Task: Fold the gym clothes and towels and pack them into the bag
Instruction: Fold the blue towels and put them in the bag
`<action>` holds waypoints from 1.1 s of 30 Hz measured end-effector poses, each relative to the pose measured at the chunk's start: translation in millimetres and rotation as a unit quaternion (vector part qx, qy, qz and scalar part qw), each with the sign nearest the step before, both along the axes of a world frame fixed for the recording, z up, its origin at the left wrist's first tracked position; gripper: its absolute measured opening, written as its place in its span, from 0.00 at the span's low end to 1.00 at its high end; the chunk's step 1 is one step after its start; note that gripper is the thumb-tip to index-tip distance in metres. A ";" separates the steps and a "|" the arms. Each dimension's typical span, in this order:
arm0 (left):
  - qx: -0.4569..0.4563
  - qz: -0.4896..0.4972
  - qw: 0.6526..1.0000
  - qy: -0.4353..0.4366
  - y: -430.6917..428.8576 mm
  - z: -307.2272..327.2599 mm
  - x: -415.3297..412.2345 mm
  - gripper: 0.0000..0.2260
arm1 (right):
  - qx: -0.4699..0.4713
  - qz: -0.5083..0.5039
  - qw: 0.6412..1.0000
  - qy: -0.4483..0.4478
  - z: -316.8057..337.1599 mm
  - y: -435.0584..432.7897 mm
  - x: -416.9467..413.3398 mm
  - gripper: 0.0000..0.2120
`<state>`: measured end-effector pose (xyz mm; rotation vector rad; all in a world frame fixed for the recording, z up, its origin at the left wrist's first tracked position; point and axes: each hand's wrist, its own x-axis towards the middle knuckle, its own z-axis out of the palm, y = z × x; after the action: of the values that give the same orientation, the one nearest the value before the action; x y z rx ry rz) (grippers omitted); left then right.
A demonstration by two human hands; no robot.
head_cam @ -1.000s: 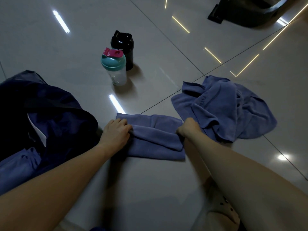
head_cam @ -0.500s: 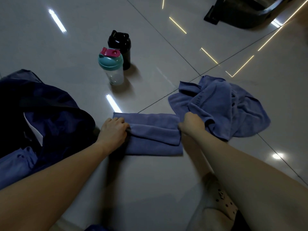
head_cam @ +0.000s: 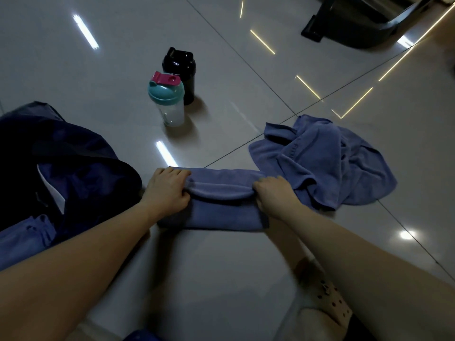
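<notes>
A blue towel [head_cam: 216, 212] lies folded into a long strip on the tiled floor in front of me. My left hand [head_cam: 167, 190] grips its left end and my right hand [head_cam: 273, 193] grips its right end, with a rolled fold of cloth raised between them. A second blue towel [head_cam: 327, 161] lies crumpled just to the right, partly behind my right hand. The dark navy bag [head_cam: 73, 173] sits open at the left, with blue cloth [head_cam: 24, 235] showing at its near side.
Two shaker bottles stand beyond the towel: a clear one with a teal lid [head_cam: 167, 99] and a black one [head_cam: 179, 72] behind it. Dark equipment [head_cam: 364, 23] stands at the top right. My knee in spotted fabric [head_cam: 330, 301] is at the bottom right.
Both hands have drawn the towel's folded edge nearer to me, so the far layer now shows as a narrower strip. My right hand has shifted slightly toward me.
</notes>
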<state>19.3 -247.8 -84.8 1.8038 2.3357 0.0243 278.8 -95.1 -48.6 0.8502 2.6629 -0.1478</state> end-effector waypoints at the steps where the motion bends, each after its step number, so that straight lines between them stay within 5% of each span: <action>1: -0.004 0.011 1.000 0.006 -0.3 0.9 -2.3 0.21 | -0.024 -0.026 0.999 0.008 1.5 8.0 -2.8 0.05; 4: 0.026 0.098 0.995 0.018 5.2 11.2 -4.9 0.13 | -0.063 -0.138 0.987 0.049 4.3 32.9 -6.3 0.09; 7: 0.096 0.178 0.979 0.025 11.8 16.4 -8.9 0.15 | 0.081 -0.213 0.966 0.120 5.9 46.9 -3.1 0.11; 12: 0.086 -0.012 0.996 -0.014 6.0 -11.1 12.4 0.23 | 0.060 0.025 0.983 0.172 -17.0 11.7 -26.7 0.12; 14: -0.029 -0.047 0.998 -0.024 -5.1 -25.9 25.6 0.33 | -0.002 0.105 0.988 0.110 -35.8 -15.4 -25.4 0.23; 17: -0.109 -0.020 0.994 0.011 -25.8 -41.8 28.6 0.39 | -0.053 0.029 0.997 -0.053 -51.0 -31.3 3.4 0.38; 20: -0.123 0.007 0.992 0.033 -35.5 -37.1 23.8 0.41 | -0.016 -0.025 0.994 -0.109 -50.5 -23.1 23.7 0.47; 27: -0.127 0.014 0.992 0.010 -68.3 -38.4 27.8 0.42 | -0.011 0.060 0.996 -0.066 -59.6 -51.7 42.1 0.46; 33: -0.116 0.072 0.990 0.021 -66.3 -26.3 35.1 0.45 | 0.023 -0.011 0.985 -0.169 -22.5 -76.5 21.7 0.50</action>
<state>54.4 -314.2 -111.1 1.5402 2.3793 -0.2574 300.5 -171.6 -71.0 0.8370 2.3478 0.0487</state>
